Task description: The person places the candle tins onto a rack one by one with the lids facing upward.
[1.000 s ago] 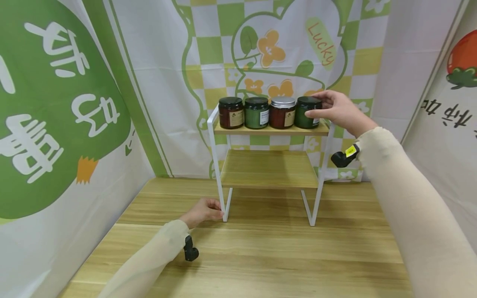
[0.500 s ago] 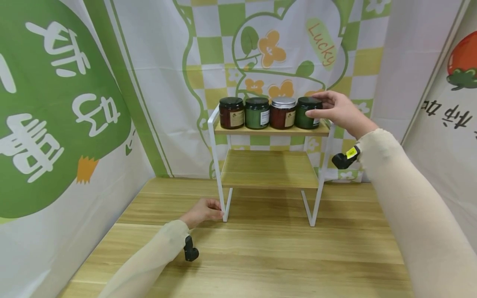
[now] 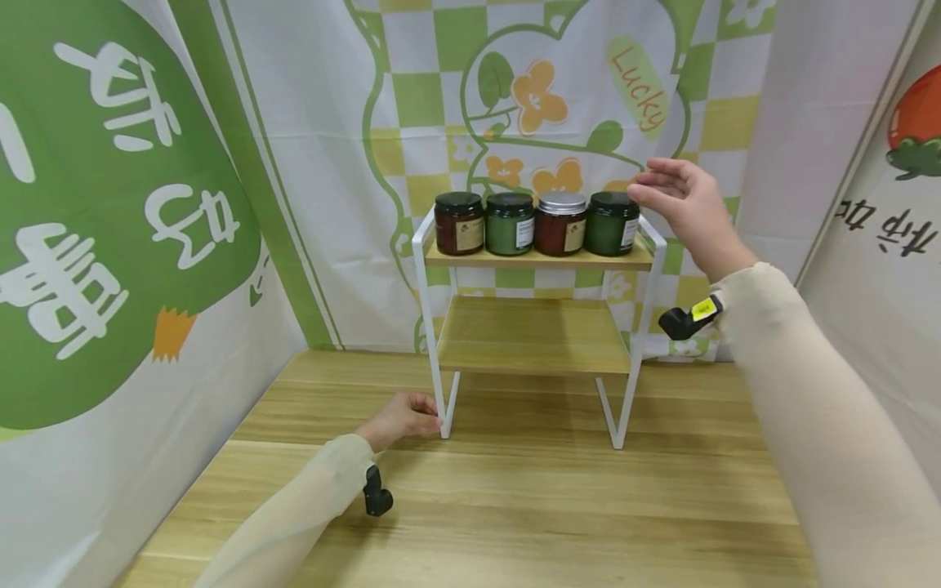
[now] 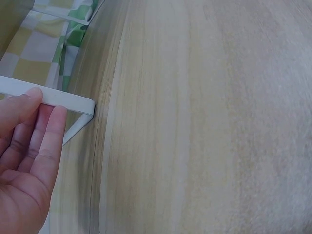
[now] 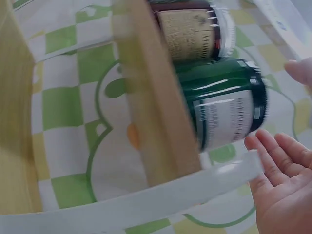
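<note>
Along the top board of a two-tier rack (image 3: 540, 260) stands a row of lidded jars. From the left come a dark red jar (image 3: 459, 224) with a black lid, a green jar (image 3: 509, 225), a dark red jar (image 3: 560, 226) with a silver lid, and a green jar (image 3: 610, 225) at the right end. My right hand (image 3: 694, 204) hovers up and right of the end green jar, its fingers extended and holding nothing. Low on the left, my left hand (image 3: 400, 418) pinches the rack's white front leg (image 4: 68, 100) between thumb and fingers.
The rack's lower wooden shelf (image 3: 532, 331) lies beneath the jars. It stands on a wood-grain table (image 3: 529, 514). A printed cloth (image 3: 309, 106) hangs close behind, and more cloth hangs at both sides.
My right hand has let go of the right-end green jar and moved up and right, off it. The left hand stays on the rack leg. The jars keep their places.
</note>
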A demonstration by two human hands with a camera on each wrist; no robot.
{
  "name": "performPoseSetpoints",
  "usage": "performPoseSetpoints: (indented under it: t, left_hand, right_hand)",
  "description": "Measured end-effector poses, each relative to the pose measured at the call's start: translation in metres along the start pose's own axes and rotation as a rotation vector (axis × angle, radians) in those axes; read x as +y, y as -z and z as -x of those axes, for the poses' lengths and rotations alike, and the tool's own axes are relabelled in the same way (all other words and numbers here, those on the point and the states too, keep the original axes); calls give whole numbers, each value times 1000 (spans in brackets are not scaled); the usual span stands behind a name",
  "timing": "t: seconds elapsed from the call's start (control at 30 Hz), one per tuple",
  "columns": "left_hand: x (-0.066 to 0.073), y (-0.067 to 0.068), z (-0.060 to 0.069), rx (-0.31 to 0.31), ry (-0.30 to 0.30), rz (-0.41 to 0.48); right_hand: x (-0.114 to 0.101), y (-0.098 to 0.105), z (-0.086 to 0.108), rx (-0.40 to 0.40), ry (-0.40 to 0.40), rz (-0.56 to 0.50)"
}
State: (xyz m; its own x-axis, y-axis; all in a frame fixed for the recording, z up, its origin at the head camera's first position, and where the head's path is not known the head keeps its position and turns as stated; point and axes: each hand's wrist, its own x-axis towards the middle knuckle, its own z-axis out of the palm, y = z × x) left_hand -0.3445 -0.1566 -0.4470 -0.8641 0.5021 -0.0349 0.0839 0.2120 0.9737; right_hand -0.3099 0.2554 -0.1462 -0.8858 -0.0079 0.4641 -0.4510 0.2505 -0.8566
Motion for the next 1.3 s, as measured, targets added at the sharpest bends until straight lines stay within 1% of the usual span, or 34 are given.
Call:
performPoseSetpoints:
  t: [0.1,0.23,0.4,0.63,0.77,1.0,1.13,1.3]
  left_hand:
    - [-1,0,-1,7,6,-1]
    - [-1,0,-1,4,0,-2]
    - [0,-1,0,2,1,3]
    - [3,-1,1,-4,10,-1]
    - [4,0,1,-10,10,-1]
    - [2,2,-1,-8,1,2]
    - [1,2,-1,-14,-10,-5]
    - [1,0,-1,-9,3,0]
  right_hand:
    - [-2,6,2,42,57,-93]
    - [-3,14,8,63,97,-192]
    - [2,22,20,71,136,-264]
    - [15,34,35,77,165,-283]
    - [24,38,43,86,175,-308]
    - [51,37,55,119,207,-312]
    - [68,36,64,110,189,-291]
    - [88,36,78,90,143,-221]
